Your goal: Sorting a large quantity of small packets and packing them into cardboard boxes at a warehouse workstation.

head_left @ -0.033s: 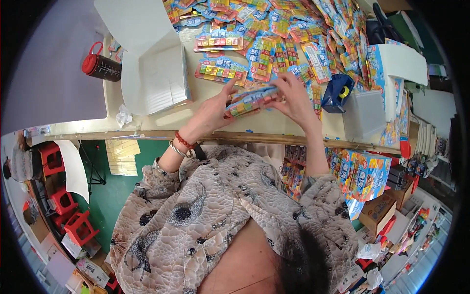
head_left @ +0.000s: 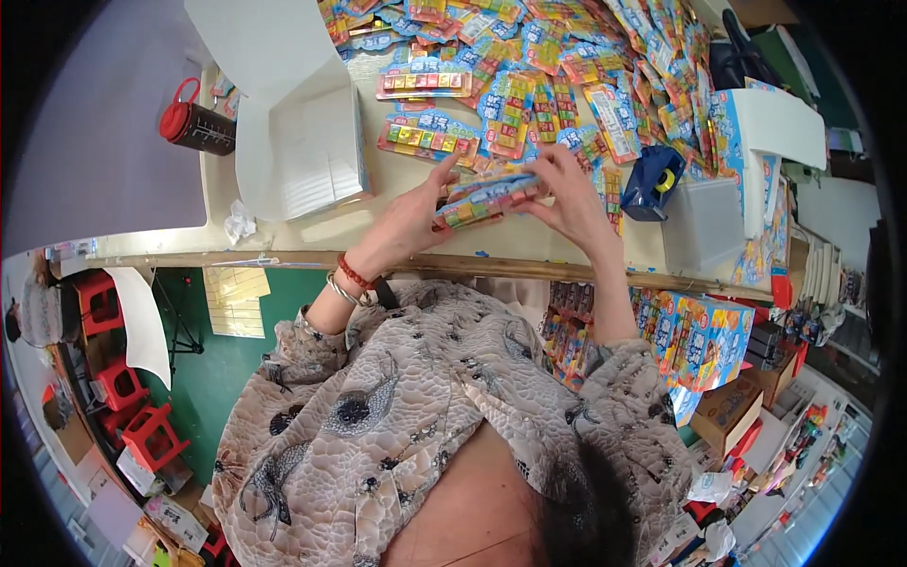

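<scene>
Between my two hands, just above the near part of the table, is a small stack of blister packs (head_left: pixel 487 201) with blue card tops and rows of small coloured pieces. My left hand (head_left: pixel 413 215) grips the stack's left end, thumb raised along the top. At the other end, my right hand (head_left: pixel 567 197) pinches the upper right corner between thumb and fingers. The stack is tilted, and how many packs it holds cannot be told. Just beyond my hands, a single blister pack (head_left: pixel 430 137) lies flat on the table.
A large heap of blister packs (head_left: pixel 539 47) covers the table's far side. To the left stand an open white carton (head_left: pixel 312 142) and a dark bottle with a red lid (head_left: pixel 203 129). At right are a blue tape dispenser (head_left: pixel 647 184) and a clear plastic box (head_left: pixel 701 222).
</scene>
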Action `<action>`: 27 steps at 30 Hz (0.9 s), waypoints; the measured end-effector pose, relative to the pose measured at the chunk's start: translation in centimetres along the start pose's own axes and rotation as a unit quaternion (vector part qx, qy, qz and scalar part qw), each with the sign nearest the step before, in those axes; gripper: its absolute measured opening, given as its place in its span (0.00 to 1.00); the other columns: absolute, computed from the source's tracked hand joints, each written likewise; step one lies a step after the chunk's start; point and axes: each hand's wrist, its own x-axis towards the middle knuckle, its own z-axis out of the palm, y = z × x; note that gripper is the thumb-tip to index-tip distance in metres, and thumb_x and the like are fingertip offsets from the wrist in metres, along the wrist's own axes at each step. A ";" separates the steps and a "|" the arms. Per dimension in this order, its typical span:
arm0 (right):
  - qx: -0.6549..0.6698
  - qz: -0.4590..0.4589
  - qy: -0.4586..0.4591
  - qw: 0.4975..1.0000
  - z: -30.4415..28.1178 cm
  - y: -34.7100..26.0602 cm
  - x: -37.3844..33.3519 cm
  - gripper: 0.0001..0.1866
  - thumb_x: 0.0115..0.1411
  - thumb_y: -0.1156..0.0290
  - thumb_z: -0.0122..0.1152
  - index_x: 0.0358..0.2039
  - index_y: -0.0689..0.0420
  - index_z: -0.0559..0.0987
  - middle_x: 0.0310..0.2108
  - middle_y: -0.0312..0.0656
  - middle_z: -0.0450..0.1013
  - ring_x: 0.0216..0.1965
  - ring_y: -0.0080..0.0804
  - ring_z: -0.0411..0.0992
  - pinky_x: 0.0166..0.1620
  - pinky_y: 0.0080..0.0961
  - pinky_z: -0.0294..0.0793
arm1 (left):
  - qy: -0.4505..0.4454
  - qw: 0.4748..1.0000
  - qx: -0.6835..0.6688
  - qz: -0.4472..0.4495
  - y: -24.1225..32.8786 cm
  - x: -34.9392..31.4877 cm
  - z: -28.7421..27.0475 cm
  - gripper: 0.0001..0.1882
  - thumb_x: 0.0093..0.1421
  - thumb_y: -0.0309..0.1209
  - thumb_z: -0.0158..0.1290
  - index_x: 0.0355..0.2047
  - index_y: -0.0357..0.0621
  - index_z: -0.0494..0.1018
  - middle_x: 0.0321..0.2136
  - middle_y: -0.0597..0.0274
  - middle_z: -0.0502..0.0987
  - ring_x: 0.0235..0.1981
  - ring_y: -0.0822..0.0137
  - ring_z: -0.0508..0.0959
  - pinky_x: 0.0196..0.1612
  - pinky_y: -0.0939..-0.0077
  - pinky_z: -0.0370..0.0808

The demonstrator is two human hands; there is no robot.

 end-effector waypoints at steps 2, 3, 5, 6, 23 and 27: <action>0.070 0.006 0.036 0.997 1.0 0.1 -1.4 0.22 0.42 0.72 0.72 0.39 0.55 0.74 0.49 0.42 0.66 0.43 0.41 0.71 0.49 0.35 0.71 | 0.015 1.000 -0.011 0.013 -0.2 -0.6 0.3 0.45 0.45 0.24 0.62 0.62 0.46 0.51 0.54 0.50 0.66 0.45 0.51 0.75 0.46 0.64 0.74; 0.071 0.006 0.033 0.997 1.7 0.4 -2.0 0.22 0.42 0.72 0.72 0.39 0.55 0.74 0.49 0.42 0.66 0.43 0.41 0.71 0.49 0.35 0.71 | 0.029 0.999 -0.002 0.019 0.0 -0.7 0.2 0.42 0.45 0.23 0.62 0.60 0.45 0.54 0.53 0.51 0.67 0.47 0.52 0.75 0.47 0.65 0.74; 0.016 -0.036 0.097 0.995 2.7 1.0 -3.2 0.21 0.43 0.76 0.71 0.38 0.57 0.73 0.50 0.43 0.67 0.47 0.41 0.71 0.46 0.31 0.74 | 0.040 0.999 0.005 0.024 0.3 -0.7 -0.2 0.40 0.44 0.22 0.61 0.58 0.45 0.57 0.53 0.52 0.67 0.48 0.54 0.74 0.47 0.66 0.74; 0.017 -0.034 0.095 0.995 2.9 1.1 -3.5 0.21 0.43 0.76 0.71 0.38 0.57 0.73 0.50 0.43 0.67 0.47 0.41 0.71 0.46 0.31 0.74 | 0.015 0.999 -0.010 0.030 0.3 -0.5 -0.4 0.39 0.43 0.22 0.61 0.57 0.46 0.60 0.51 0.54 0.68 0.48 0.54 0.74 0.48 0.65 0.74; 0.296 0.102 0.033 0.949 2.0 1.6 1.9 0.18 0.59 0.75 0.58 0.51 0.56 0.69 0.46 0.42 0.72 0.40 0.27 0.75 0.42 0.22 0.73 | -0.042 0.990 0.045 0.129 -2.5 -2.2 -0.4 0.41 0.40 0.24 0.62 0.58 0.49 0.62 0.55 0.55 0.66 0.53 0.52 0.68 0.55 0.63 0.68; 0.182 -0.092 -0.060 0.977 5.9 3.7 4.3 0.21 0.65 0.61 0.50 0.57 0.52 0.67 0.46 0.37 0.68 0.37 0.23 0.72 0.33 0.21 0.74 | 0.206 0.968 0.008 0.140 -3.3 -3.0 1.6 0.51 0.37 0.26 0.68 0.61 0.49 0.54 0.58 0.49 0.57 0.58 0.46 0.61 0.57 0.57 0.65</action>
